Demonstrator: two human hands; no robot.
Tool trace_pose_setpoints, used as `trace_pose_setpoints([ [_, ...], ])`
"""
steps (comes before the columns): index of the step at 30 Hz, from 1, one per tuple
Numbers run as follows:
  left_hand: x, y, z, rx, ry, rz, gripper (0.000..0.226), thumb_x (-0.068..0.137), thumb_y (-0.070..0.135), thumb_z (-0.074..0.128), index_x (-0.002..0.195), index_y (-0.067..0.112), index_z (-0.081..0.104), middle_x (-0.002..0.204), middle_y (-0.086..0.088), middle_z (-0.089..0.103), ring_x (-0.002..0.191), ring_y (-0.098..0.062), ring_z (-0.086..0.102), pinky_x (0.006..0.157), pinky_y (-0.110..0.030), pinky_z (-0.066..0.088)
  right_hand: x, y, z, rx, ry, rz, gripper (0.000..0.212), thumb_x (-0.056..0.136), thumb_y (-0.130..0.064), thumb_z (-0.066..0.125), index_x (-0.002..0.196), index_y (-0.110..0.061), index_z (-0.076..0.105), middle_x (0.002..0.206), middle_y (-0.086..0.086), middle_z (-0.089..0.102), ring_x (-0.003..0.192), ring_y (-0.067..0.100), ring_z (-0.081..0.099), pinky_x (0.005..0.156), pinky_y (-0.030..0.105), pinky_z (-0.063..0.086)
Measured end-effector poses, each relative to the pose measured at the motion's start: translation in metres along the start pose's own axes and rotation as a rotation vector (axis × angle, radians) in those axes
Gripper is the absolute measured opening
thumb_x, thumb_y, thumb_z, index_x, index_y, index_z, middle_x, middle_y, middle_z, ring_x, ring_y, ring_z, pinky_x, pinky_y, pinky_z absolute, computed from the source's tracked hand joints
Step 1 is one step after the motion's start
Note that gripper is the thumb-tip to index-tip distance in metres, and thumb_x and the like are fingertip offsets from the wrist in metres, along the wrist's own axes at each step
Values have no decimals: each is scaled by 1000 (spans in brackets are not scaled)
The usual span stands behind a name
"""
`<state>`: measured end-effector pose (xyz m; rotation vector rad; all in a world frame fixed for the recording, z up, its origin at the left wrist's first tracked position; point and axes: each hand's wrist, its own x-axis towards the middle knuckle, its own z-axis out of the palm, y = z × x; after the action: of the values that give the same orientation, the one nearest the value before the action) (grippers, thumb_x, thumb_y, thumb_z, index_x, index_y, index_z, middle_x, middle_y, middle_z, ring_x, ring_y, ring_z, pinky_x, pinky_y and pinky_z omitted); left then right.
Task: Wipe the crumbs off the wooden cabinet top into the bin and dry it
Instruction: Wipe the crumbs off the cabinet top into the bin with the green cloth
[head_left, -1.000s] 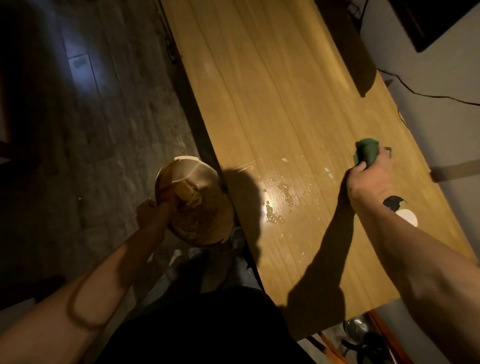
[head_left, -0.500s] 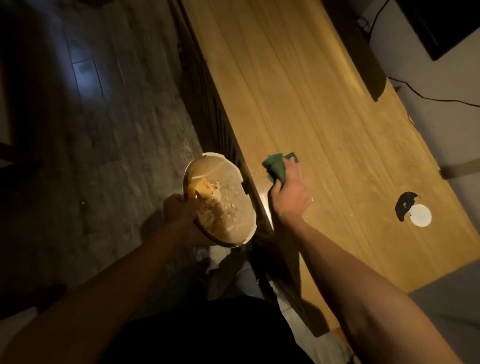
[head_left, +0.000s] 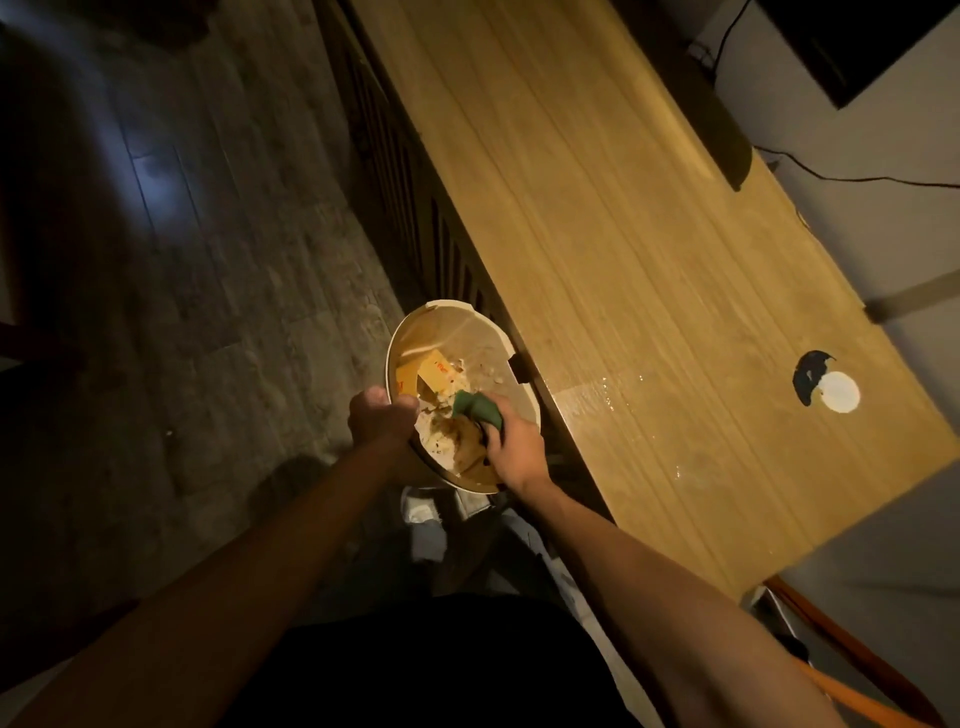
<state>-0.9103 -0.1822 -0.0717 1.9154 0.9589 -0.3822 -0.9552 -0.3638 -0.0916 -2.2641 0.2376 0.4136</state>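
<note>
Green cloth (head_left: 475, 410) bunched in right hand (head_left: 511, 449), clenched round it, over the open bin (head_left: 457, 322). Left hand (head_left: 382, 421) grips bin's near-left rim. Bin held just left of the cabinet top (head_left: 623, 234); wet patch (head_left: 623, 400) lies right of the cloth, nearer the right hand.

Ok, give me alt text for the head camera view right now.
A person's right hand holds a green cloth over a round bin of scraps, which the left hand grips by the rim beside a wooden cabinet top with a wet patch.
</note>
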Motion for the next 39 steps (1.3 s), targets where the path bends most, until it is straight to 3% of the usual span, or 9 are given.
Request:
trace_pose_setpoints([
  [8, -14, -13, 11, 28, 8, 26, 16, 75, 22, 68, 69, 9, 59, 66, -3, 60, 65, -25, 62, 54, -27, 43, -2, 6, -70, 197, 222, -13, 32, 102, -19, 57, 133, -17, 60, 111, -9, 67, 91, -12, 56, 79, -2, 37],
  [13, -18, -24, 20, 165, 16, 74, 31, 87, 24, 66, 100, -4, 68, 90, -17, 65, 84, -32, 61, 74, -38, 50, 9, 15, -128, 244, 351, -33, 31, 104, -17, 53, 134, -11, 60, 111, -7, 66, 96, -22, 56, 80, -2, 38],
  [16, -32, -28, 28, 92, 79, 20, 19, 86, 16, 69, 92, -2, 66, 88, -19, 65, 84, -33, 62, 74, -40, 52, 21, 37, -177, 223, 435, -17, 36, 104, -13, 52, 139, -8, 56, 111, -8, 64, 92, -25, 54, 76, -5, 36],
  [18, -39, -29, 35, 97, 122, 3, 15, 83, 14, 67, 84, 0, 63, 78, -16, 63, 76, -33, 61, 65, -35, 46, 31, 60, -215, 204, 466, 44, 40, 104, -14, 51, 144, -9, 52, 117, -2, 65, 91, -11, 59, 80, -1, 40],
  [23, -46, -35, 49, 31, 125, -102, 36, 79, 18, 73, 110, 0, 69, 101, -18, 68, 93, -35, 65, 73, -40, 53, 56, 145, -311, 74, 574, 244, 39, 105, -23, 48, 143, -13, 48, 131, 13, 63, 121, 31, 59, 104, 44, 46],
  [28, -51, -43, 50, -116, 189, -215, 43, 74, 25, 80, 107, 3, 65, 99, -15, 65, 92, -26, 66, 74, -41, 52, 81, 216, -379, -34, 632, 377, 42, 103, -31, 45, 143, -20, 44, 131, 18, 62, 119, 42, 59, 100, 48, 47],
  [31, -59, -46, 53, -193, 173, -155, 23, 67, 20, 76, 72, 15, 54, 72, -5, 55, 64, -16, 57, 59, -31, 45, 95, 239, -396, -48, 608, 407, 45, 101, -34, 43, 145, -24, 42, 133, 21, 59, 122, 45, 57, 105, 54, 48],
  [33, -57, -46, 55, -134, 212, -150, 27, 76, 10, 74, 67, 15, 49, 67, -3, 50, 70, -20, 49, 55, -29, 39, 100, 247, -396, -76, 600, 418, 47, 100, -36, 43, 146, -28, 40, 133, 20, 60, 121, 45, 58, 104, 54, 48],
  [39, -53, -38, 62, -51, 281, -179, 31, 77, 11, 69, 60, 19, 45, 61, -1, 46, 61, -18, 43, 51, -28, 33, 101, 234, -364, -171, 657, 246, 48, 92, -21, 46, 138, -36, 47, 128, 6, 64, 118, 35, 60, 100, 45, 46],
])
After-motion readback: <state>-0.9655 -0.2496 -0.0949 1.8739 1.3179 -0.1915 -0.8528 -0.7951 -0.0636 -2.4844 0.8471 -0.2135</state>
